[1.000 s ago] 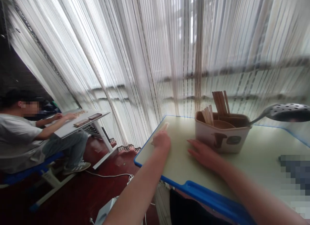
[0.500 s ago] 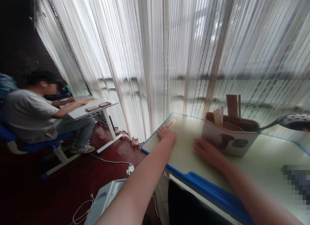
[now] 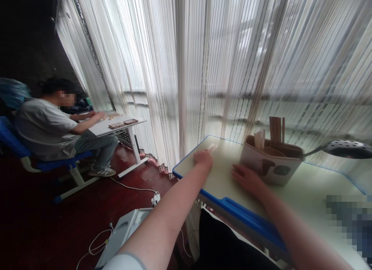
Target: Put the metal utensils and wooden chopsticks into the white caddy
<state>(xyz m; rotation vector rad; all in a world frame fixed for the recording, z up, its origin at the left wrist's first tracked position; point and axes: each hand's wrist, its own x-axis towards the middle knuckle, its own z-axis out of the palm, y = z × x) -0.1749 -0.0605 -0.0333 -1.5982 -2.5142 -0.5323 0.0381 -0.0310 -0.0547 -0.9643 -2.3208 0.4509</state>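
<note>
My left hand [image 3: 203, 159] rests at the far left corner of the pale desk [image 3: 308, 188], its fingers curled over a small flat wooden stick [image 3: 212, 147] whose tip shows beyond them. My right hand [image 3: 247, 176] lies flat on the desk with fingers stretched out, just in front of a beige tub [image 3: 270, 163]. The tub holds several upright wooden sticks [image 3: 276, 129] and a brown bowl-like piece.
A metal perforated lamp head or ladle [image 3: 345, 149] juts over the desk at right. White string curtains [image 3: 203, 68] hang behind. At left another person [image 3: 49, 126] sits at a white table [image 3: 116, 124]. Cables and a grey box [image 3: 124, 233] lie on the dark red floor.
The view has swung left and back, showing more floor and the seated person. My left hand stays on the stick at the corner; my right hand stays flat by the tub.
</note>
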